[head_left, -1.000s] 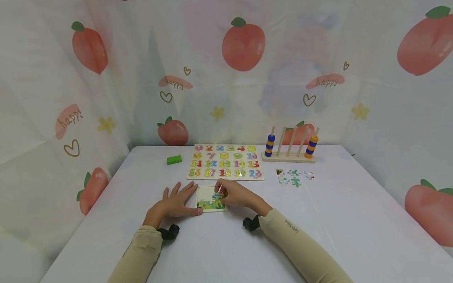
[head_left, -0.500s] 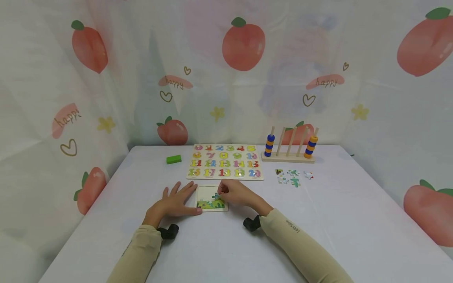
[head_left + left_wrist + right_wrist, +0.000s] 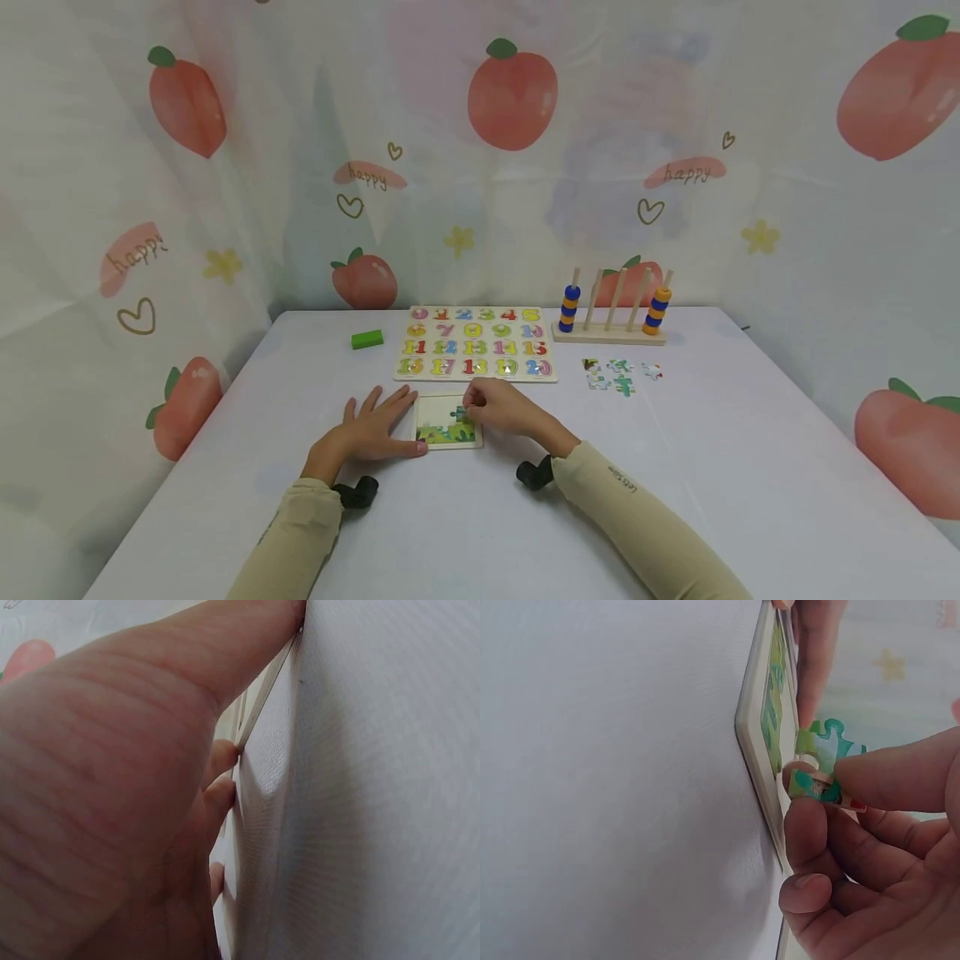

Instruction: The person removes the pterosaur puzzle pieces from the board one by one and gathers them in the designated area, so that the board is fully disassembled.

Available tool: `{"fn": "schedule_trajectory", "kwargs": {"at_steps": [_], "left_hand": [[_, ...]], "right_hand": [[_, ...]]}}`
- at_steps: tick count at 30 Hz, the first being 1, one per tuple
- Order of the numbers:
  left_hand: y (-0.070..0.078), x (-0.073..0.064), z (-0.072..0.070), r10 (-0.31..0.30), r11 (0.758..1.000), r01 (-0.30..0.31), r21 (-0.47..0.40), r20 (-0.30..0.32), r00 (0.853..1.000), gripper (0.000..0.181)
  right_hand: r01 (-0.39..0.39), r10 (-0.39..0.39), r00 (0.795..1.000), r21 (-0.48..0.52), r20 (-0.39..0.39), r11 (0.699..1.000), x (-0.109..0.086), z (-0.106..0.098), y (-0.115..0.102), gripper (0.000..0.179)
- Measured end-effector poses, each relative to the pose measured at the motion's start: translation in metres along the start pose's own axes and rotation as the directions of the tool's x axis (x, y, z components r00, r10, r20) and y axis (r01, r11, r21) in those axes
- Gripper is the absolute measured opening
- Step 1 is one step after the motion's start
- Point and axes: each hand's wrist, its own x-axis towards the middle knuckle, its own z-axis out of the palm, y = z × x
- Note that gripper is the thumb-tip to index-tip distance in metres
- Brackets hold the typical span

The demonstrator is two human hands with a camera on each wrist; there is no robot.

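Head view: tan sleeves (image 3: 637, 517) reach in across a white table (image 3: 450, 533), a black wrist camera (image 3: 358, 492) strapped at each cuff. Just beyond, the left hand (image 3: 367, 432) lies flat with fingers spread wide, its thumb at the near-left corner of a small puzzle tray (image 3: 433, 410) and its index fingertip by the far-left corner, apparently steadying it. Across from it, the right hand (image 3: 504, 407) pinches a teal-and-green puzzle piece (image 3: 829, 750) between thumb and fingers over the tray's right side; from the right wrist, its knob and notch show clearly, though whether it touches the pieces below cannot be told behind the fingers. A green bottom row (image 3: 446, 435) is in place along the tray's near edge, with bare wood above it. The step in hand looks to be fitting this piece above the row; the next move would seem to call for lining up knob and notch, then pressing flat while the tray is kept from sliding. To the right and farther off lie five loose pieces (image 3: 624, 385). Behind the tray sit a number board (image 3: 476, 380), a green block (image 3: 367, 339) and a bead rack (image 3: 609, 335), before a peach-print backdrop (image 3: 480, 200).
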Motion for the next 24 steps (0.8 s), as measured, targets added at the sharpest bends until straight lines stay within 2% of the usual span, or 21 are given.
{"fn": "schedule_trajectory", "kwargs": {"at_steps": [10, 17, 24], "left_hand": [[0.002, -0.002, -0.001, -0.003, 1.0, 0.003, -0.011, -0.003, 1.0, 0.106], [-0.007, 0.006, 0.007, 0.011, 1.0, -0.012, -0.022, -0.024, 1.0, 0.108], [-0.002, 0.0, 0.001, 0.018, 0.999, -0.018, -0.036, -0.007, 1.0, 0.109]], "right_hand": [[0.032, -0.03, 0.997, 0.021, -0.067, 0.999, -0.006, -0.012, 0.005, 0.004], [0.011, -0.005, 0.997, 0.065, -0.078, 0.998, -0.012, -0.025, 0.01, 0.005], [-0.016, 0.02, 0.995, 0.047, -0.098, 0.999, -0.019, -0.036, 0.017, 0.007]]}}
